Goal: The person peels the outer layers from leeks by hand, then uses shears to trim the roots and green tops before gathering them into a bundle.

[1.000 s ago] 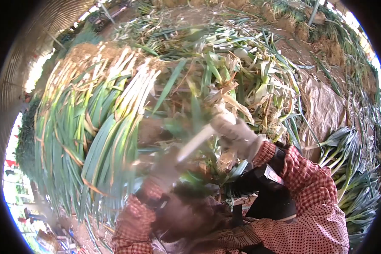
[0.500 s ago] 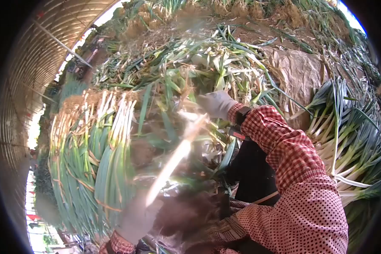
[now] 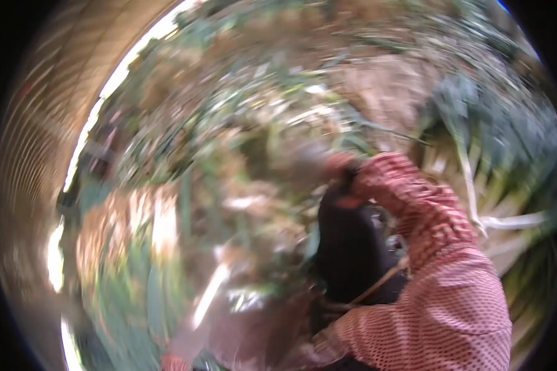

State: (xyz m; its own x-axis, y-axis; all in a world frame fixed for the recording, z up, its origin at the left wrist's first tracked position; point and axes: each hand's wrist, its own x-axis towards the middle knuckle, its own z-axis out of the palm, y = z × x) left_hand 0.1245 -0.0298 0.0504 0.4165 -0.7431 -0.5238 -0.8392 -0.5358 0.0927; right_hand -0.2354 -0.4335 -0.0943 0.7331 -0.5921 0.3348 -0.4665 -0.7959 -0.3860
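The whole head view is smeared by motion. Low on the left, my left hand, in a pale glove, is closed around a leek whose bright white shaft slants up to the right. My right hand, also gloved, is farther forward near the middle, above the leafy heap; blur hides its fingers. A red checked sleeve covers that arm. Beside my left hand stretches a row of leeks, brown roots at the top and green leaves toward me.
Loose leaves and trimmings form a heap ahead. More leeks with white shafts lie at the right, near a brown sheet. A black object stands below my right forearm. A ribbed wall curves along the left.
The view has shifted and blurred. The leek in my left hand has moved down and left, away from my right hand. My right hand has lowered slightly.
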